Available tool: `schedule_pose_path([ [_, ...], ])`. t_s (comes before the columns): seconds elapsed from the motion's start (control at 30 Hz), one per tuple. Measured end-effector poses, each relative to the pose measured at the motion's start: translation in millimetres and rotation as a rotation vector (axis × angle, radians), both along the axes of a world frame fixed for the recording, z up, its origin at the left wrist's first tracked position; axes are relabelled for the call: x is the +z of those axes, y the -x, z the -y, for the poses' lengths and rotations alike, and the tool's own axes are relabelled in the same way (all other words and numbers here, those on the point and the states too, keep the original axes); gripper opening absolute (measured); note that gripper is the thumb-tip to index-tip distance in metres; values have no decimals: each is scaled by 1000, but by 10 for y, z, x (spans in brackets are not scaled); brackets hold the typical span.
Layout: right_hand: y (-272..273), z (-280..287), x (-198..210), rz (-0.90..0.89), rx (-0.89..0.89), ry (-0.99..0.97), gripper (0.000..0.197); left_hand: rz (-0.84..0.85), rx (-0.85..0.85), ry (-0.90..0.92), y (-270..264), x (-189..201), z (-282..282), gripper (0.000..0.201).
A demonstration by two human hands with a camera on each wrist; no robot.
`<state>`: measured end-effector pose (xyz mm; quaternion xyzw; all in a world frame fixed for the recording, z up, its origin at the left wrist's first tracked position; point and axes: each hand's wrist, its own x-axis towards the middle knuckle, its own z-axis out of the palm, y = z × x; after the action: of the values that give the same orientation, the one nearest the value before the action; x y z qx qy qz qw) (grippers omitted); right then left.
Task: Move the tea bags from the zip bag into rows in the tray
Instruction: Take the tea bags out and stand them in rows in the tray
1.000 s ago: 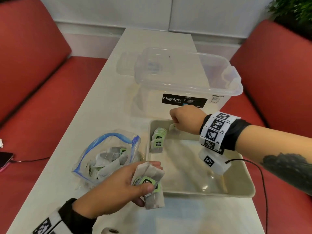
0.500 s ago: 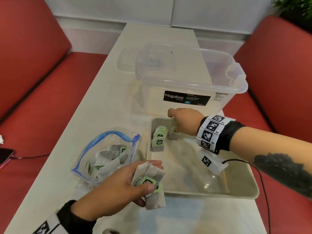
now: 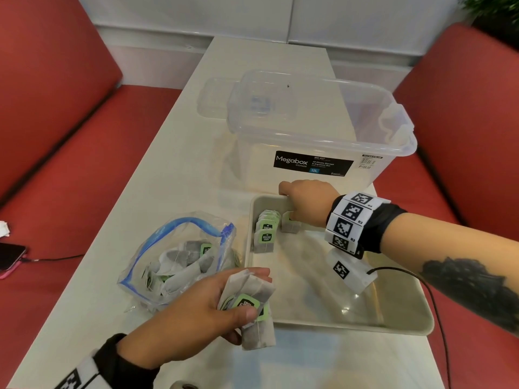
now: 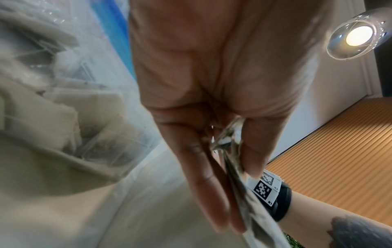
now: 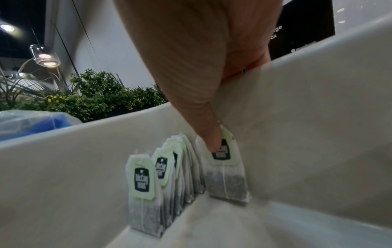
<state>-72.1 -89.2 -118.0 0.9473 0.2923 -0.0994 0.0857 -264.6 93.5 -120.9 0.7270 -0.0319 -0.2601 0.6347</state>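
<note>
A beige tray [image 3: 393,327] lies on the table. A row of several tea bags [image 3: 265,230] with green tags stands upright in its far left corner. My right hand [image 3: 292,209] holds one more tea bag [image 3: 290,226] upright against the far wall, just right of that row. In the right wrist view my thumb [image 5: 210,130] presses this tea bag [image 5: 227,177] on its tag, beside the row [image 5: 148,184]; the other fingers reach over the rim. My left hand [image 3: 247,299] grips a bundle of tea bags [image 3: 257,327] by the tray's near left corner. The open zip bag [image 3: 179,256] holds more.
A clear Megabox storage box [image 3: 317,141] stands right behind the tray, with a clear lid [image 3: 213,99] beyond it. Red bench seats flank the narrow table. A phone [image 3: 9,256] on a cable lies on the left seat. A cable [image 3: 432,299] trails from my right wrist.
My right hand has shifted a little toward the tray's far wall, and its fingers now reach over the rim. The left hand and its bundle have stayed where they were.
</note>
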Motion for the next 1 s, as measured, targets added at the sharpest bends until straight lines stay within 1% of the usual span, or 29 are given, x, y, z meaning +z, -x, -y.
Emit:
schedule_pose_path([
  [0.1,-4,6,-12,-4,2,3,35,3,0,4,4,-11,-1,48],
  [0.83,-13,36,0,-70,-28,-47,42,11,10,12,15,-7,13,47],
  [0.9,-14,39,10,-82,-35,-59,45,7,9,19,17,-2,14,45],
  [1.0,-13,48,25,-97,-46,-65,47,4,14,37,20,20,26,37],
])
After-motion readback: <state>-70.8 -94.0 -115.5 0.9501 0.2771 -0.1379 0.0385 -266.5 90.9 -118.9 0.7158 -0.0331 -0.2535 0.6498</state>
